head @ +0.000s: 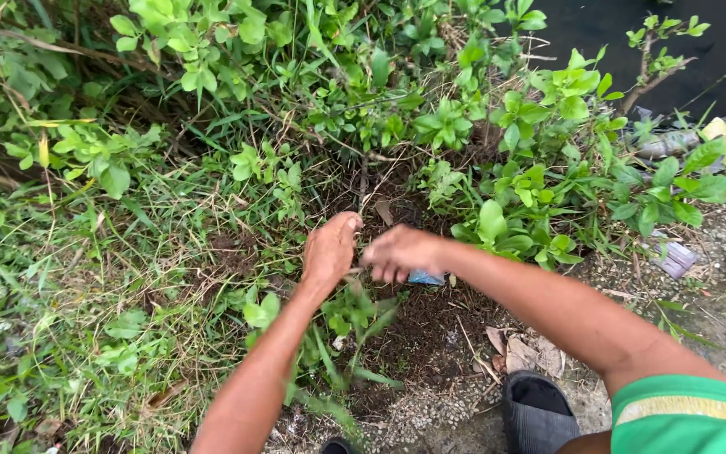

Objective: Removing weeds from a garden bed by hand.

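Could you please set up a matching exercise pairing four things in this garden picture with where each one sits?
Things:
1. left hand
2. small blue object
3. dark rubber shoe
4. flattened pale wrapper

Places:
A. on gravel at the bottom edge
B. on the ground at the right, past the leafy shrub
C. over dark soil, beside the right hand
D. partly hidden under the right hand

Pairs: 1-C, 2-D, 3-A, 4-B

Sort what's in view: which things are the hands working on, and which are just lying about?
In hand:
left hand
right hand
small blue object under the right hand
weeds
bare soil

Lying about:
flat grey wrapper
dry leaves
litter by dark water
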